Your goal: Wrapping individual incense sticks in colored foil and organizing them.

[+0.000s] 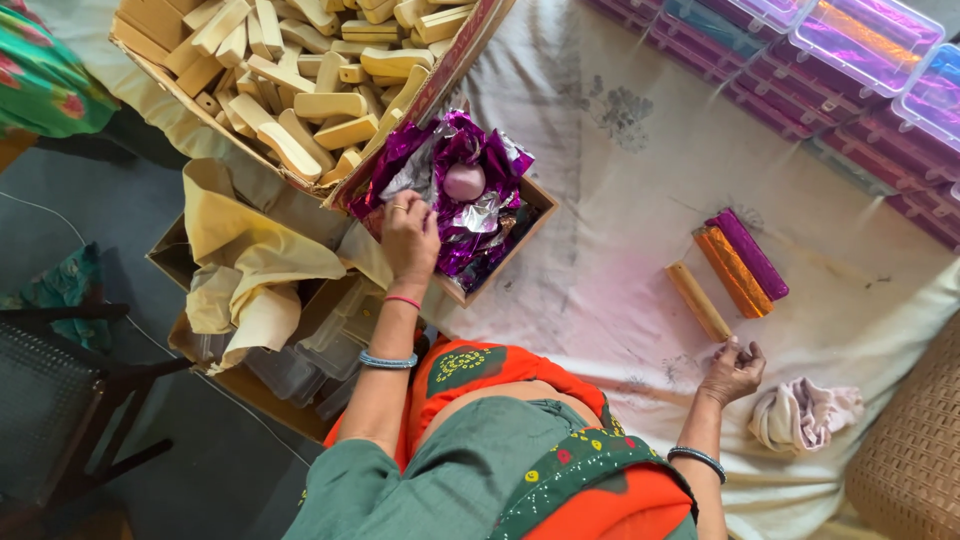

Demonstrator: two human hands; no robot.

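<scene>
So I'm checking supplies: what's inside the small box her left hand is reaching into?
Crumpled purple and silver foil sheets and a round pinkish lump fill the small box. The left hand and foil cover what's beneath.

orange-green garment | blue bangles, both wrists | red thread, left wrist | finger ring

From my feed, the work surface is a pale cloth (620,230), creased and marked with grey smudges, spread wide under even, soft light. Along its far right edge run stacked pink boxes (800,100) with clear lidded cases (860,30) on top. At the lower right corner I see a brown woven seat (915,450). To the left the floor (110,230) is dull grey, with a thin white cable (60,215) crossing it. A dark chair (60,400) with a mesh seat stands at lower left, a teal cloth (65,295) draped just beside it.
</scene>
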